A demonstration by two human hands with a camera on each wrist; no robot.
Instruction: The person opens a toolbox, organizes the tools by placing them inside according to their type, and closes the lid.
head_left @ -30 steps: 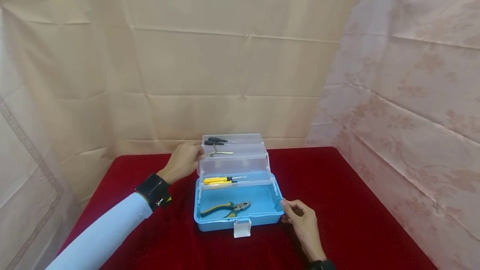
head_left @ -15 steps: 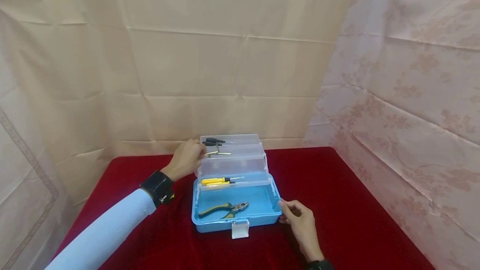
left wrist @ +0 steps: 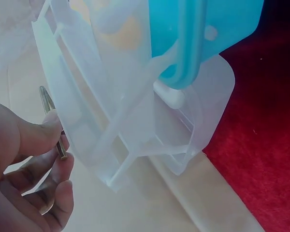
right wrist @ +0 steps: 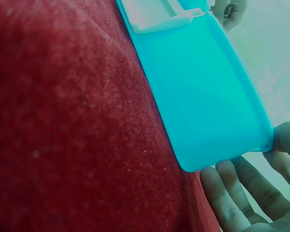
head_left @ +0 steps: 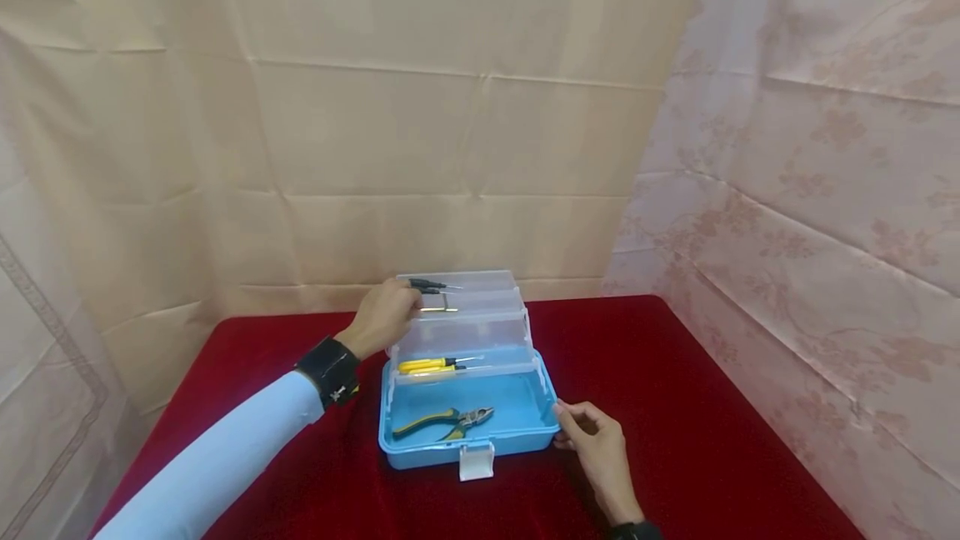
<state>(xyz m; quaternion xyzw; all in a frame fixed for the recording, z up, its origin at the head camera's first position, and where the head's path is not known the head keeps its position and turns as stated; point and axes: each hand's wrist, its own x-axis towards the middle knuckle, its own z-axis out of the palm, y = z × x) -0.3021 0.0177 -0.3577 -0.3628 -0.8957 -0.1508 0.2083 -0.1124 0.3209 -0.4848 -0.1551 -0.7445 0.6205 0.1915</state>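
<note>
A light blue toolbox (head_left: 506, 442) stands open on the red cloth, its clear upper trays (head_left: 491, 327) spread up and back. At the top tray's left end, my left hand (head_left: 381, 317) pinches a brass-coloured hex key (left wrist: 62, 151) between thumb and fingers. Another slim brass-coloured piece (head_left: 450, 310) shows in that tray, partly behind the hand. My right hand (head_left: 602, 450) grips the box's front right corner, thumb at the rim and fingers against the outer wall. Pliers (head_left: 474, 417) with green and yellow handles lie on the box floor.
Black-handled screwdrivers (head_left: 429, 284) lie in the rearmost tray, beside the left fingers. Yellow-handled screwdrivers (head_left: 427, 365) rest in the lower tray. A white latch (head_left: 477, 462) hangs at the box front. Beige curtain (head_left: 375, 132) stands close behind the table.
My left hand has moved a little right with the hex key, further over the upper tray. The right hand keeps its grip on the corner. The whole view has shifted slightly.
</note>
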